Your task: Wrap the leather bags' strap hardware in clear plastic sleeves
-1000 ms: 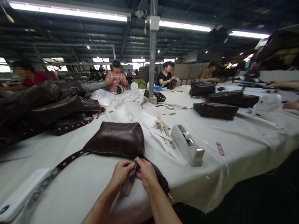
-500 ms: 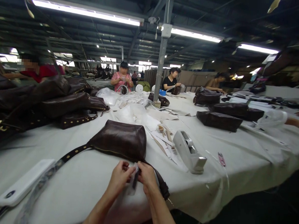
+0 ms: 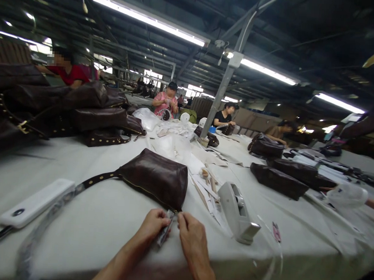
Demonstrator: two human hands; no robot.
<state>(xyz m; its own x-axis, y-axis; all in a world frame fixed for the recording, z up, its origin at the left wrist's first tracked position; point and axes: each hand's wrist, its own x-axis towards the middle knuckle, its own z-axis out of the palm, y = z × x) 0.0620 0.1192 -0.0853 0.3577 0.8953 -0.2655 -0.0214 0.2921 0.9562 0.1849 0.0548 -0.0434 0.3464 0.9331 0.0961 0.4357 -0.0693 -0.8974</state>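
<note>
A dark brown leather bag [image 3: 159, 176] lies on the white-covered table in front of me. From its left corner runs a strap with brass-coloured eyelets [image 3: 101, 178], and the strap's lower part [image 3: 48, 222] is wrapped in clear plastic. Just below the bag's near right corner, my left hand [image 3: 152, 226] is closed on a short dark strip in clear plastic [image 3: 164, 234]. My right hand [image 3: 193, 235] is beside it, thumb and fingers pinched together at the bag's corner. Whatever sits between those fingertips is too small to make out.
A grey tape dispenser [image 3: 238, 212] stands right of the bag, with pink-handled snips [image 3: 276, 232] beyond. Left is a white device [image 3: 37, 203] with a black cable. Brown bags [image 3: 98, 119] are piled at far left; others [image 3: 278, 179] lie right. Several people work around the table.
My hands have drawn slightly apart, and the right one has turned with its back upward. The strip stays in my left hand. The view has tilted, shifting the scene in the picture.
</note>
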